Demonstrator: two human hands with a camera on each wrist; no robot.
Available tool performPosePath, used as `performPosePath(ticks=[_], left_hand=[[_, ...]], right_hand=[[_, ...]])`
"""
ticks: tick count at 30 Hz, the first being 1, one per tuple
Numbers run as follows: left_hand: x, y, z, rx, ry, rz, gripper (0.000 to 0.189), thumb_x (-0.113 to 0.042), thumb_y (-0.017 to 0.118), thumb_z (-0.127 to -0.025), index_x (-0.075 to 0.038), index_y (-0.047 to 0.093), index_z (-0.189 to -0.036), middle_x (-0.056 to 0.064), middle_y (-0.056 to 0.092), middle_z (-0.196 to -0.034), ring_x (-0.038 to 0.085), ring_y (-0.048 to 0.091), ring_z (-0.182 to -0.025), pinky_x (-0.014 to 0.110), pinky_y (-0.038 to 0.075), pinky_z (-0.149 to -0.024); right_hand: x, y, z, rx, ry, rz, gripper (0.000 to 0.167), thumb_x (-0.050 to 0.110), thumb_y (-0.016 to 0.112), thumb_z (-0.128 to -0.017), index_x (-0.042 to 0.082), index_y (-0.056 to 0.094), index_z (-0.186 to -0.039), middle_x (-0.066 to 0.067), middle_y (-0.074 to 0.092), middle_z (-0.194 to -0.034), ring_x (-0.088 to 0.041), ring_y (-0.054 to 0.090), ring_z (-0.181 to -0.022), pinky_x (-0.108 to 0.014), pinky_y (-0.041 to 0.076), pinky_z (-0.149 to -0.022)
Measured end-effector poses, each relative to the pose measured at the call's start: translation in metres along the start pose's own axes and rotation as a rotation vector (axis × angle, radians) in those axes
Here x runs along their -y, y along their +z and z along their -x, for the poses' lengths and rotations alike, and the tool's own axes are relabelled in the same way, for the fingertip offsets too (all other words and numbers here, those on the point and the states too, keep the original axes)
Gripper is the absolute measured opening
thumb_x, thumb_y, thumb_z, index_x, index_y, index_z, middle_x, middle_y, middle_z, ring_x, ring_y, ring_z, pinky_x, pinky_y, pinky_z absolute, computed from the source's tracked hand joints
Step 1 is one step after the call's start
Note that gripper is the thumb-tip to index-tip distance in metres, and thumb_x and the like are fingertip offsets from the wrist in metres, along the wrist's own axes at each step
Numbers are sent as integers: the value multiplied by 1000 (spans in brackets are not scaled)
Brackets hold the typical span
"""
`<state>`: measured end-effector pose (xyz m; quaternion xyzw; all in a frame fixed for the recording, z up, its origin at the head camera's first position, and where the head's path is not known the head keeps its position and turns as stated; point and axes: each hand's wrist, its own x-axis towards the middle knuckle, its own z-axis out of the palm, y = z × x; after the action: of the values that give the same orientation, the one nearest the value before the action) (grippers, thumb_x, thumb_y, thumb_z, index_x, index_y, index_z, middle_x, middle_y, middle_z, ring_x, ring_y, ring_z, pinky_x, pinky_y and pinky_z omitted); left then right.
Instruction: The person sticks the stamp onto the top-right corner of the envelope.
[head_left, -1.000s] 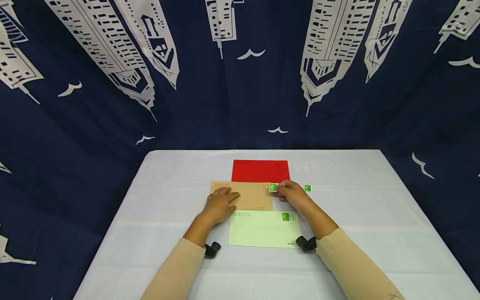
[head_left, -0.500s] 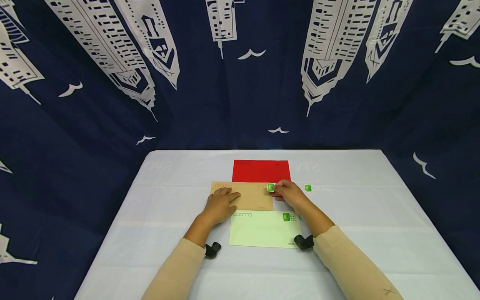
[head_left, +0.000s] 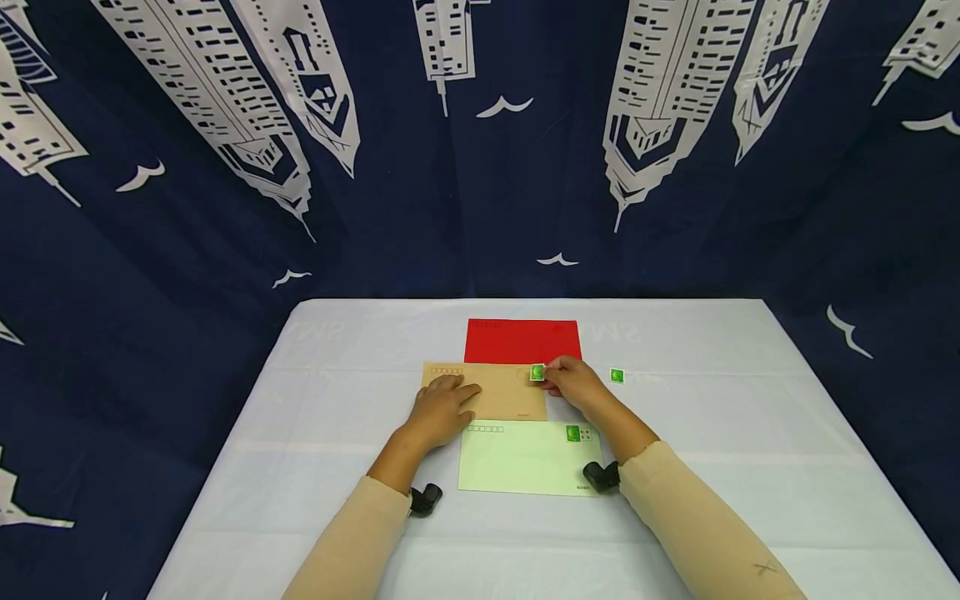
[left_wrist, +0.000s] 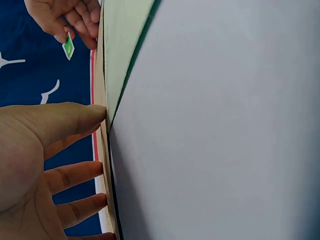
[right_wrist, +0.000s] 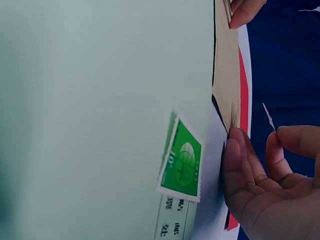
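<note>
My right hand (head_left: 573,383) pinches a small green postage stamp (head_left: 537,372) between thumb and forefinger, over the upper right corner of a brown envelope (head_left: 498,400). In the right wrist view the held stamp (right_wrist: 269,118) is seen edge-on, raised above the paper, while other fingertips touch down by the envelope's edge. Spread fingers of my left hand (head_left: 442,410) press on the left part of the brown envelope. A pale green envelope (head_left: 525,467) lies nearer, bearing its own green stamp (right_wrist: 182,162), whose one edge lifts slightly.
Behind the brown envelope lies a red envelope (head_left: 522,342), partly covered by it. One more green stamp (head_left: 617,376) rests on the white table (head_left: 750,467) to the right. Black wrist cameras (head_left: 426,500) sit on both wrists. A dark blue printed cloth (head_left: 465,200) hangs behind the table.
My right hand has shifted a little to the left with the stamp, from the brown envelope's right edge to over its corner. The left hand stays in place.
</note>
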<state>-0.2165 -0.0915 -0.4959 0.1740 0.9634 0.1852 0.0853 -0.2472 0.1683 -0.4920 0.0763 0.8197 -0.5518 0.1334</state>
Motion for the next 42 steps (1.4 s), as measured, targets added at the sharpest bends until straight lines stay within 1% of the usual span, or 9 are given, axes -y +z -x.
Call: performPosePath(ticks=[7,12,15,19,22,29,34,37,42], left_hand=[[0,-1,-1,5,-4,-6,48,-26,67,-98,-21,58,-145,14,45,-157,36,34,-150,64,30,-119],[0,-2,-1,9,-8,-13,48,-27,67,-98,-21,58,-145,14,45,-157,36,35,-149,63,31,-118],[1,-2,-1,15,-11,-23,48,-28,66,-98,-21,58,-145,13,44,-157,35,34,-150,62,31,-118],[0,-1,-1,20,-16,-26,48,-28,66,-98,-21,57,-145,13,44,-158,35,34,-150,62,31,-119],[0,-1,-1,20,-18,-27,48,-28,66,-98,-21,58,-145,13,44,-157,35,34,-150,62,31,-119],[-1,-2,0,16,-17,-21,48,-28,66,-98,-21,58,-144,14,44,-157,35,34,-150,62,31,-119],[-1,-2,0,16,-16,-19,48,-28,66,-98,-21,58,-144,14,44,-158,35,34,-150,62,31,-119],[0,-2,0,15,-13,-18,48,-28,66,-98,-21,58,-145,14,44,-158,35,34,-150,62,31,-119],[1,-2,0,15,-9,-15,48,-28,66,-98,-21,58,-144,14,44,-157,36,34,-150,62,31,-119]], right_hand=[[5,4,-5,-6,-6,34,18,16,54,-103,0,60,-104,-17,69,-108,-19,69,-91,-23,58,-79],[6,7,-10,-26,-1,86,18,18,56,-101,1,61,-102,-14,69,-98,-17,66,-85,-22,56,-76],[7,9,-12,-37,20,100,17,19,57,-101,2,61,-101,-12,68,-95,-17,64,-83,-21,54,-72],[9,11,-13,-40,55,102,17,20,58,-101,3,61,-102,-11,67,-95,-17,62,-83,-20,52,-71],[10,12,-13,-47,65,103,18,21,58,-101,4,61,-102,-11,67,-95,-17,62,-82,-20,51,-69],[10,15,-15,-66,61,121,18,21,57,-101,4,63,-100,-9,65,-92,-16,59,-79,-20,49,-65],[9,16,-17,-78,44,131,18,19,58,-99,3,64,-95,-7,63,-86,-17,58,-78,-23,47,-66],[8,17,-18,-88,29,159,17,19,58,-98,3,63,-93,-6,62,-82,-17,57,-77,-24,46,-67],[9,19,-19,-95,34,203,18,21,58,-98,4,63,-93,-6,61,-81,-19,55,-78,-26,45,-68]])
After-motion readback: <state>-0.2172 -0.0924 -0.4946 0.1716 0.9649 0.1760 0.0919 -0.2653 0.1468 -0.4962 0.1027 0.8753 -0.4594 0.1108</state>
